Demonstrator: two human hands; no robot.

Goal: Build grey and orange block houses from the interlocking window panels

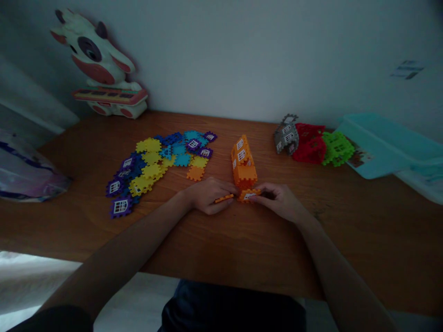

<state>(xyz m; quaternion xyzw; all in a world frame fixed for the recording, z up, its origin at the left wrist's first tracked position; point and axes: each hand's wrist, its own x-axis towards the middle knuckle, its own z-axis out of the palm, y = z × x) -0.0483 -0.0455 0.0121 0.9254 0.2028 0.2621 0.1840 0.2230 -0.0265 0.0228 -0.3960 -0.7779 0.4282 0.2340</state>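
My left hand point(210, 196) pinches a thin orange interlocking tile point(224, 198), seen almost edge-on at its fingertips. My right hand point(278, 201) grips an orange tile with a white window point(248, 195), which lies nearly flat by its fingers. The two tiles are close together but apart. Just beyond them stands an orange tile structure with white windows point(243, 162), its near end almost touching the windowed tile. A loose spread of yellow, blue and purple tiles point(151, 159) and a lone orange tile point(195, 173) lie to the left of my left hand.
The wooden table point(221, 240) ends at a wall behind. Grey point(286, 135), red point(309, 144) and green point(338, 148) tile houses stand at the right, near a teal plastic lid point(377, 147). A cow-shaped toy point(97, 60) leans on the wall, and a plastic bag point(24, 170) sits at left.
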